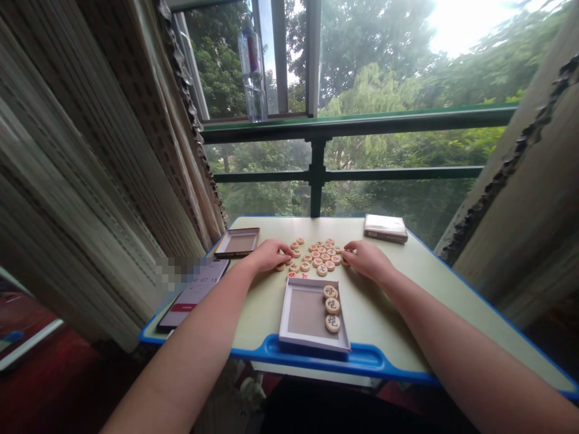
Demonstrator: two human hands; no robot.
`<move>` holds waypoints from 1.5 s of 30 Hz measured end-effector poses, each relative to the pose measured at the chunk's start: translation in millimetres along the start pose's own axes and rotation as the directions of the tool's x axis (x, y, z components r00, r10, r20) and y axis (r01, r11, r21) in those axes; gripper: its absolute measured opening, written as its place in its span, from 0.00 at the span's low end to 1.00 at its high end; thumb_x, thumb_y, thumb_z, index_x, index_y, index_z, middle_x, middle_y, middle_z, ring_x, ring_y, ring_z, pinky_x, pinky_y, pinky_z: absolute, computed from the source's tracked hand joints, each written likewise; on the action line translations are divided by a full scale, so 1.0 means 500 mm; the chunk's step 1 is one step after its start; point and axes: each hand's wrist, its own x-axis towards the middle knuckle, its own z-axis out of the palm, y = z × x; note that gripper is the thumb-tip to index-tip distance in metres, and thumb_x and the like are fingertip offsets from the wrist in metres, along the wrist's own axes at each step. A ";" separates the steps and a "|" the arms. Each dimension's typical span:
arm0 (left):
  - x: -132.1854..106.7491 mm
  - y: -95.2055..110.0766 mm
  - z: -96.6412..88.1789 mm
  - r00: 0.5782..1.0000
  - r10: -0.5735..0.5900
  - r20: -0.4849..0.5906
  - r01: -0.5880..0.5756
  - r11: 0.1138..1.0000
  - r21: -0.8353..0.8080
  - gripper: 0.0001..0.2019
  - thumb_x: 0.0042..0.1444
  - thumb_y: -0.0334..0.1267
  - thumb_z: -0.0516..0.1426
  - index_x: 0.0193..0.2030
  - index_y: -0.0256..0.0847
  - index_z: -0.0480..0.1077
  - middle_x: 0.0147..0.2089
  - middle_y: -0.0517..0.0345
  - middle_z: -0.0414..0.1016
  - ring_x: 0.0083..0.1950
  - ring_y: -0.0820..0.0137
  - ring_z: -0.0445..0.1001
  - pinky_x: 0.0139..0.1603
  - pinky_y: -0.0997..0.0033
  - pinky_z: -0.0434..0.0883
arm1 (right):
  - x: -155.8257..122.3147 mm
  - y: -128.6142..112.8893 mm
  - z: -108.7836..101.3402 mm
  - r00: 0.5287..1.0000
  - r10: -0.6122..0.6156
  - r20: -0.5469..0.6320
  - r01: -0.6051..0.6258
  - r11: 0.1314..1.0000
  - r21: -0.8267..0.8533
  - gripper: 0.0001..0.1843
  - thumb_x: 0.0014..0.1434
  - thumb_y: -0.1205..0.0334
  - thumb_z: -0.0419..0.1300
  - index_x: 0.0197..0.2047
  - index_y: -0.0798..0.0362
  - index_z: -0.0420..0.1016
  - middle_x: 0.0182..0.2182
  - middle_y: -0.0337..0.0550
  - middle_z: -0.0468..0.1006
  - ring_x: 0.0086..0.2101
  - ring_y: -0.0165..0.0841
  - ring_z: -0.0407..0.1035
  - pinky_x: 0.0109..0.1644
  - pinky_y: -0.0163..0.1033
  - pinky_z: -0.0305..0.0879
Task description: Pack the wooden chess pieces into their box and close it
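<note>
On the small table (407, 313) by the window, both hands flank a cluster of round wooden discs (316, 256). The left hand (266, 254) rests palm-down on the cluster's left edge, fingers loosely spread over a few discs; the right hand (365, 258) touches the right edge, fingers curled. I cannot tell whether either pinches a disc. The step looks like gathering discs for boxing; the next move calls for lifting 1 cleanly. The near tray (298, 316) holds 3 discs in a column on its right side. The far tray (237, 242) looks empty.
</note>
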 end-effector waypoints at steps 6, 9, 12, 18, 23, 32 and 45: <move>0.007 -0.002 -0.005 0.991 0.010 -0.131 -0.010 1.000 0.000 0.16 0.50 0.34 0.51 0.43 0.37 0.74 0.42 0.52 0.76 0.38 0.69 0.72 0.40 0.73 0.66 | -0.003 -0.003 -0.004 0.999 0.027 -0.047 -0.026 0.999 0.020 0.17 0.52 0.56 0.52 0.38 0.54 0.76 0.38 0.50 0.75 0.38 0.38 0.68 0.39 0.37 0.60; 0.004 -0.002 -0.007 0.984 -0.038 -0.174 0.059 0.991 0.120 0.15 0.47 0.43 0.55 0.38 0.36 0.75 0.38 0.50 0.77 0.36 0.66 0.72 0.37 0.71 0.67 | -0.009 -0.010 -0.010 0.986 0.019 -0.163 -0.012 0.999 0.041 0.16 0.53 0.57 0.51 0.38 0.54 0.76 0.41 0.50 0.73 0.41 0.38 0.66 0.44 0.39 0.59; -0.001 0.001 -0.004 0.996 -0.070 -0.063 0.077 0.990 0.115 0.16 0.42 0.46 0.58 0.34 0.36 0.75 0.32 0.53 0.76 0.29 0.69 0.71 0.30 0.72 0.65 | -0.013 -0.018 -0.010 0.979 -0.053 -0.199 0.070 0.995 0.077 0.15 0.54 0.58 0.51 0.37 0.54 0.76 0.40 0.49 0.73 0.41 0.37 0.65 0.47 0.38 0.58; -0.001 0.005 -0.003 0.998 -0.029 -0.052 0.021 0.989 -0.147 0.17 0.46 0.40 0.56 0.43 0.36 0.73 0.36 0.52 0.76 0.30 0.71 0.71 0.33 0.73 0.67 | -0.013 -0.021 -0.004 0.972 -0.128 -0.197 0.153 0.981 0.116 0.14 0.55 0.59 0.51 0.36 0.54 0.76 0.39 0.47 0.73 0.39 0.35 0.66 0.46 0.37 0.58; -0.004 0.007 -0.015 0.992 -0.030 -0.122 0.015 0.992 -0.122 0.15 0.44 0.42 0.57 0.37 0.35 0.75 0.37 0.52 0.76 0.33 0.69 0.71 0.33 0.73 0.66 | -0.011 -0.019 -0.006 0.975 -0.084 -0.207 0.114 0.984 0.136 0.14 0.55 0.58 0.52 0.36 0.55 0.76 0.38 0.47 0.73 0.39 0.35 0.66 0.45 0.36 0.58; -0.014 0.018 -0.003 0.999 0.027 0.040 -0.026 0.999 -0.032 0.15 0.43 0.42 0.57 0.37 0.37 0.76 0.34 0.54 0.76 0.29 0.71 0.69 0.29 0.75 0.64 | -0.015 -0.022 -0.009 0.979 -0.081 -0.188 0.105 0.987 0.121 0.14 0.55 0.58 0.51 0.35 0.54 0.76 0.37 0.47 0.73 0.37 0.34 0.67 0.43 0.35 0.58; -0.017 0.031 -0.011 1.000 0.021 0.004 -0.020 0.991 -0.132 0.16 0.39 0.43 0.62 0.35 0.35 0.74 0.35 0.53 0.75 0.33 0.70 0.71 0.31 0.74 0.66 | -0.018 -0.030 -0.012 0.974 -0.128 -0.186 0.159 0.974 0.162 0.13 0.55 0.58 0.52 0.35 0.54 0.76 0.38 0.47 0.73 0.35 0.33 0.67 0.40 0.35 0.61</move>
